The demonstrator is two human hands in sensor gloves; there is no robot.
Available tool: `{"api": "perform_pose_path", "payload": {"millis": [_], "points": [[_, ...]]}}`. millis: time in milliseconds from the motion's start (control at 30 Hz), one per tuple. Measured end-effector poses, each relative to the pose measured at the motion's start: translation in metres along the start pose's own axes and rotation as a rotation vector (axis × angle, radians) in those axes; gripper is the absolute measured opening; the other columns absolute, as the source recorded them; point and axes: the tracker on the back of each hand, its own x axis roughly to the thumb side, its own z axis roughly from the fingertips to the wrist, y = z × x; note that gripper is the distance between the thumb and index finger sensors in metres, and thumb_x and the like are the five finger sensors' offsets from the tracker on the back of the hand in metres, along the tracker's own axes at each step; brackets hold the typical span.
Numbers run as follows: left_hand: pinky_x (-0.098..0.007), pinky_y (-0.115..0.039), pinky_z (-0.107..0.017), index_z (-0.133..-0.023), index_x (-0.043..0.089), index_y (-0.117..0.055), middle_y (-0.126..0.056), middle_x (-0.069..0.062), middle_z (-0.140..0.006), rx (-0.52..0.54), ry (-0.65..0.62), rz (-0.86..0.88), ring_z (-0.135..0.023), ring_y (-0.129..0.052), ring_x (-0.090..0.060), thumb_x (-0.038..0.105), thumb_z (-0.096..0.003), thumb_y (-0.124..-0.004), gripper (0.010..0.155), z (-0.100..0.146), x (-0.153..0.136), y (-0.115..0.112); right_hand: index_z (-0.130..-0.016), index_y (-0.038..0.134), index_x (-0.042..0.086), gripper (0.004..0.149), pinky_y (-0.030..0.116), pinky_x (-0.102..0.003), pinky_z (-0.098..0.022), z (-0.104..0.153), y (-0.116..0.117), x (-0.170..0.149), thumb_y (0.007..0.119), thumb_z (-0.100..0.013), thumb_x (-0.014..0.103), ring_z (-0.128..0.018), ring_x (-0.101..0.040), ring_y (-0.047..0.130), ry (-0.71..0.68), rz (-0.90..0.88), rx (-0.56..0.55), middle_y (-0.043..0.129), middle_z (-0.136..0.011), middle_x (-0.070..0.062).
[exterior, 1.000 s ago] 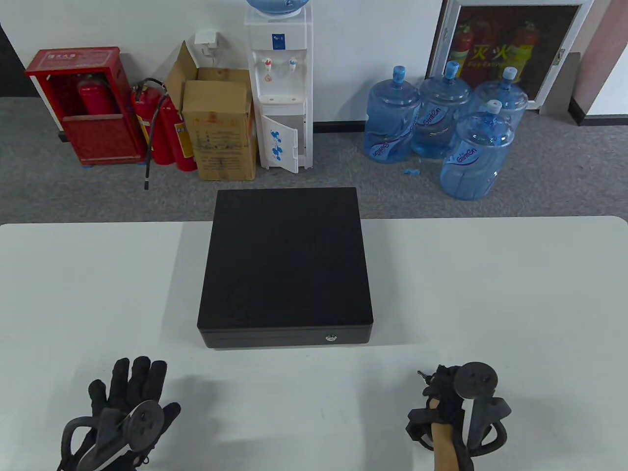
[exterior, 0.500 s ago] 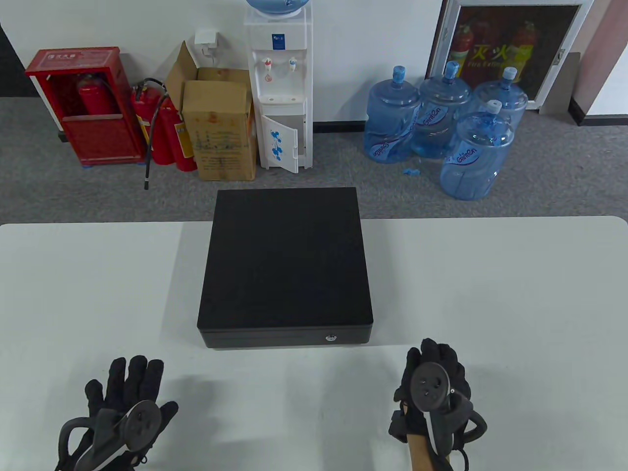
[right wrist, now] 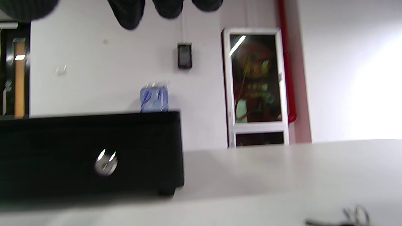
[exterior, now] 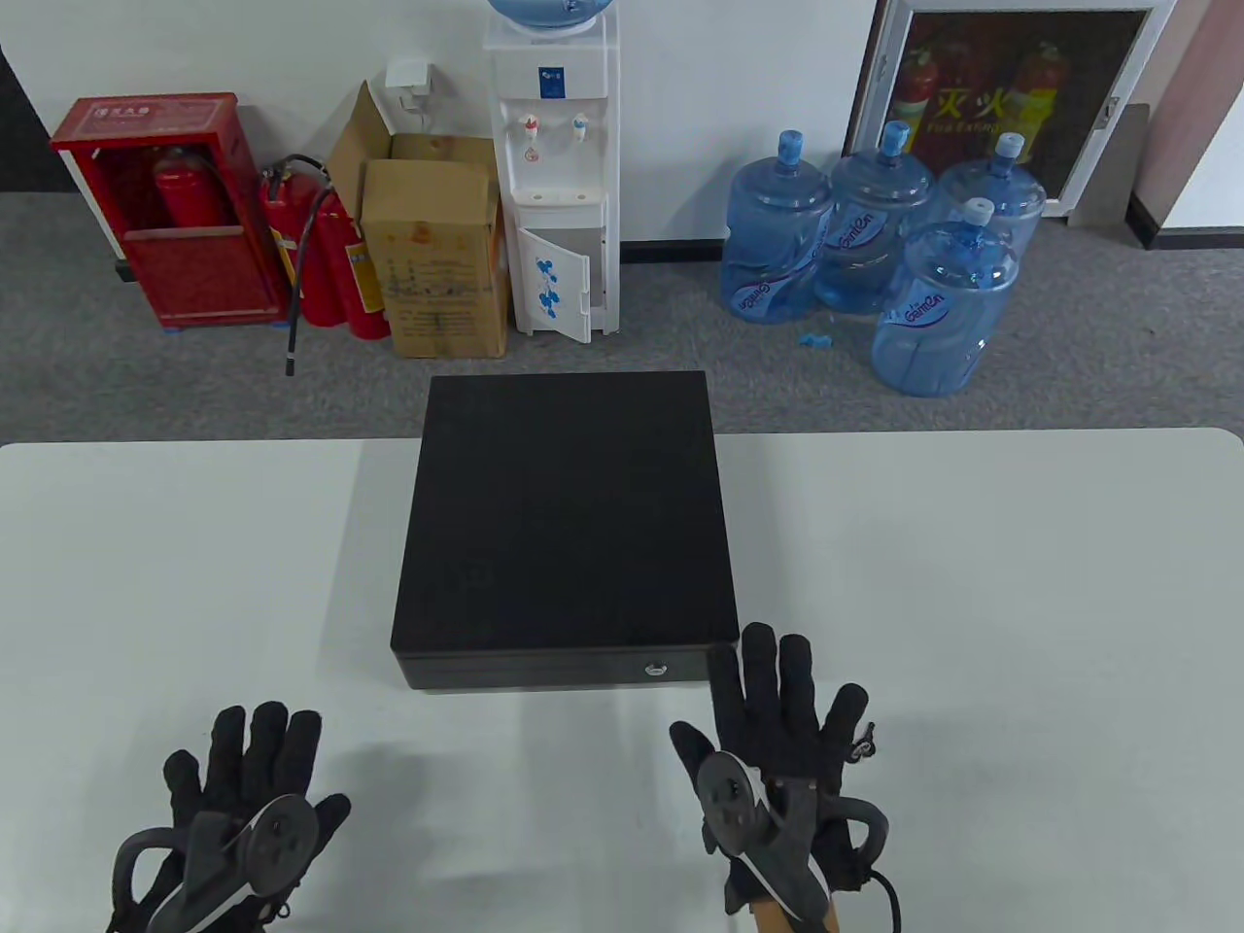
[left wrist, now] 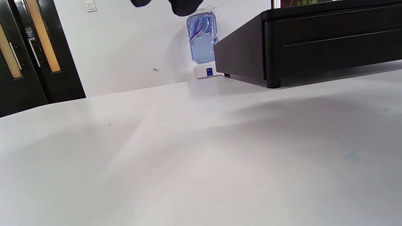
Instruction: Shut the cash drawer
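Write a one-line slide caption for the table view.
Two gloved hands, left and right, spread flat before a shut cash drawer.

Grey carpet (exterior: 1118, 340) is running back to a white wall (exterior: 729, 97). A water dispenser (exterior: 556, 175) is standing centre, a cardboard box (exterior: 437, 253) and red fire extinguishers (exterior: 330, 253) are sitting to its left, four blue water jugs (exterior: 875, 243) are clustering right, and dark doors (left wrist: 28, 53) are showing at the side.

Black cash drawer (exterior: 564, 515), silver lock (exterior: 657, 668), white table (exterior: 972, 583), black-gloved hands
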Motion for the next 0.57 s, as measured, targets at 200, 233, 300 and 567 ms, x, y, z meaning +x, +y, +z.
{"api": "perform_pose_path", "payload": {"millis": [200, 233, 300, 567], "points": [[-0.075, -0.033, -0.076, -0.118, 0.030, -0.019, -0.031, -0.011, -0.130, -0.005, 0.002, -0.005, -0.120, -0.028, -0.045, 0.070, -0.0496, -0.043, 0.083, 0.000, 0.000, 0.000, -0.108, 0.029, 0.050, 0.081, 0.021, -0.062, -0.075, -0.002, 0.023, 0.007, 0.048, -0.034, 0.078, -0.115, -0.014, 0.019, -0.024, 0.057, 0.117, 0.019, -0.121, 0.015], [-0.075, -0.032, -0.076, -0.118, 0.030, -0.019, -0.031, -0.011, -0.130, -0.007, 0.004, -0.004, -0.120, -0.028, -0.045, 0.070, -0.0496, -0.043, 0.083, 0.000, 0.000, 0.000, -0.108, 0.029, 0.050, 0.082, 0.021, -0.062, -0.075, -0.002, 0.024, 0.007, 0.048, -0.033, 0.078, -0.115, -0.014, 0.019, -0.025, 0.056, 0.121, 0.019, -0.121, 0.015], [-0.075, -0.032, -0.076, -0.118, 0.030, -0.019, -0.031, -0.011, -0.130, -0.009, 0.005, -0.001, -0.120, -0.027, -0.045, 0.070, -0.0497, -0.043, 0.083, 0.000, 0.000, 0.000, -0.108, 0.029, 0.050, 0.082, 0.021, -0.062, -0.075, -0.002, 0.027, 0.007, 0.048, -0.033, 0.078, -0.115, -0.013, 0.019, -0.024, 0.052, 0.140, 0.019, -0.121, 0.016], [-0.075, -0.032, -0.076, -0.118, 0.030, -0.019, -0.032, -0.011, -0.130, -0.012, 0.003, 0.001, -0.120, -0.028, -0.045, 0.070, -0.0497, -0.043, 0.083, 0.000, 0.000, 0.000, -0.108, 0.031, 0.050, 0.081, 0.021, -0.062, -0.075, -0.003, 0.029, 0.007, 0.049, -0.034, 0.077, -0.115, -0.012, 0.021, -0.017, 0.067, 0.133, 0.021, -0.121, 0.016]]}}
